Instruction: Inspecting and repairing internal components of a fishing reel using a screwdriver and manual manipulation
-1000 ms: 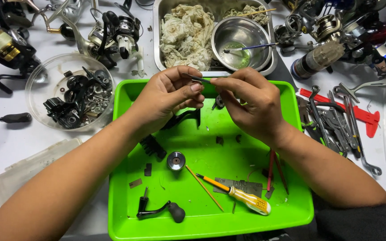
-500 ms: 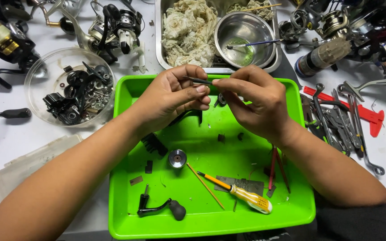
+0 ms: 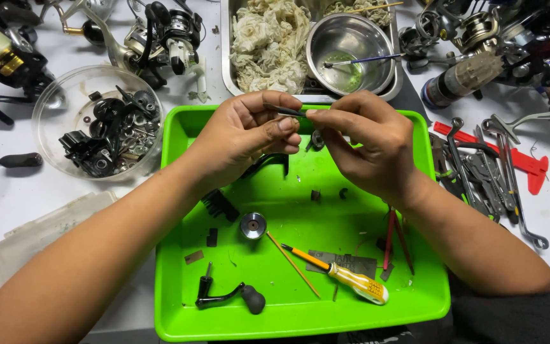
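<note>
My left hand (image 3: 246, 137) and my right hand (image 3: 367, 143) meet above the far end of a bright green tray (image 3: 179, 306). Between their fingertips they pinch a thin dark metal rod (image 3: 286, 111), held roughly level. Just below the hands a black curved part (image 3: 268, 163) and a small dark round part (image 3: 317, 139) lie in the tray. Closer to me the tray holds a round silver piece (image 3: 253, 225), a black crank handle (image 3: 230, 296), a yellow-handled screwdriver (image 3: 345, 277), a thin wooden stick (image 3: 293, 264) and red-handled tools (image 3: 394, 239).
A clear bowl of dark reel parts (image 3: 100, 127) sits left of the tray. Behind it a steel pan (image 3: 227, 57) holds crumpled rags (image 3: 268, 41) and a steel bowl (image 3: 350, 54). Fishing reels (image 3: 160, 35) lie at the back; wrenches and pliers (image 3: 479, 169) on the right.
Both hands stay together over the tray's far end, shifting only slightly. The fingers have adjusted their pinch on the thin rod.
</note>
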